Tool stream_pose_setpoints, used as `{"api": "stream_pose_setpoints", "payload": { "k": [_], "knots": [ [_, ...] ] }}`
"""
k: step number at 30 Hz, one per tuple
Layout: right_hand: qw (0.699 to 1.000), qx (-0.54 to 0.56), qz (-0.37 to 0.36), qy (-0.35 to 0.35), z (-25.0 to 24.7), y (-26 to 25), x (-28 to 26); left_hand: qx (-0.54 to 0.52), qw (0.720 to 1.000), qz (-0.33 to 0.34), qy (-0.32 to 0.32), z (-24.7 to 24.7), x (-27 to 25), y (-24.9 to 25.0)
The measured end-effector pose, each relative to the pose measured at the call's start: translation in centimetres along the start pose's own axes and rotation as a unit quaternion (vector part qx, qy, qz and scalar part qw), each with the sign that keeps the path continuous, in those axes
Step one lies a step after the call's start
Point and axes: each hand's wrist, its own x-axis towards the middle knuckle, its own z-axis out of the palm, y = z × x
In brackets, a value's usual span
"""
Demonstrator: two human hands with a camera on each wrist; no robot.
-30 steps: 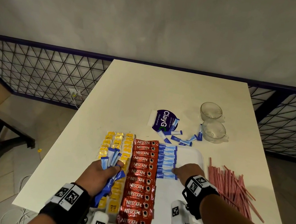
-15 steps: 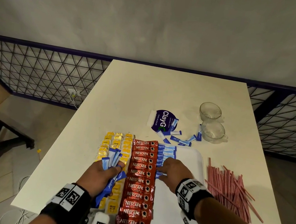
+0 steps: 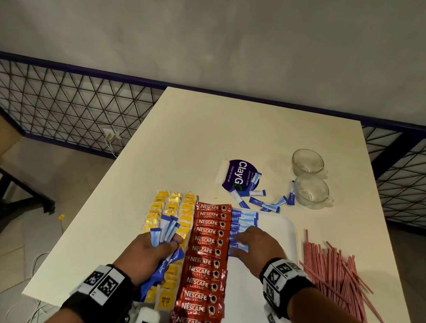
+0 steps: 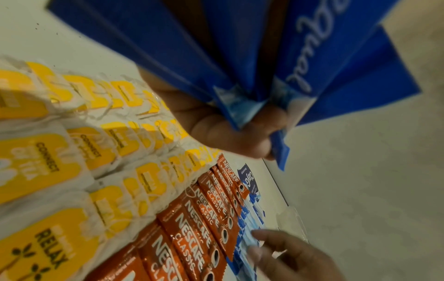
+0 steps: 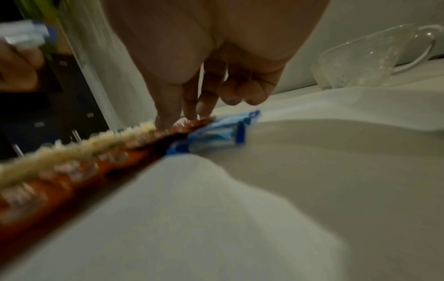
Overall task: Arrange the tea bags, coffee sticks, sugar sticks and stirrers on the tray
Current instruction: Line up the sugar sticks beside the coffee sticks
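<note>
Sugar sticks (image 3: pixel 242 220) lay in a column on the white tray (image 3: pixel 273 299), just beside the coffee sticks (image 3: pixel 205 264). The right hand (image 3: pixel 256 245) pressed extended fingers on the newest one; the left hand (image 3: pixel 149 254) clutched a fanned bundle (image 4: pixel 276 62) over the tea bags (image 3: pixel 170 210). Likely risks: a nudge skewing the column, or loosely held sticks slipping. Legible: "NESCAFE CLASSIC", "equal", "RELAX", "CONNECT", "ClayG".

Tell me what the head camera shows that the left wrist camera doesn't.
Only the head view shows the red stirrers lying on the table right of the tray, and the loose sugar sticks beyond it. Only the left wrist view shows the tea bag print, RELAX. Both show the left hand holding blue sugar sticks and the coffee sticks.
</note>
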Motion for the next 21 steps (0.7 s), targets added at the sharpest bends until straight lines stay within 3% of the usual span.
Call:
{"api": "stream_pose_setpoints", "payload": {
  "k": [3, 6, 12, 15, 18, 21],
  "knots": [
    [0.988, 0.143, -0.009, 0.059, -1.8, -2.4, -0.9, 0.015, 0.999, 0.012, -0.028, 0.7, 0.0, 0.3],
    [0.952, 0.302, -0.039, 0.039, -3.1, -4.7, -1.4, 0.094, 0.993, 0.051, -0.054, 1.8, 0.3, 0.9],
    [0.933, 0.352, -0.058, 0.039, -4.2, -5.3, -2.0, 0.181, 0.969, 0.100, -0.137, 4.0, 0.3, 2.2],
    [0.910, 0.410, -0.006, 0.062, -4.3, -4.3, -2.4, 0.177, 0.968, 0.111, -0.136, 4.7, 0.2, 2.2],
    [0.843, 0.526, 0.073, 0.082, -4.6, -3.3, -2.9, 0.141, 0.979, 0.105, -0.102, 4.6, 0.2, 2.0],
    [0.824, 0.551, 0.092, 0.092, -4.7, -2.2, -3.4, 0.114, 0.988, 0.094, -0.043, 4.8, 0.4, 1.7]
  ]
}}
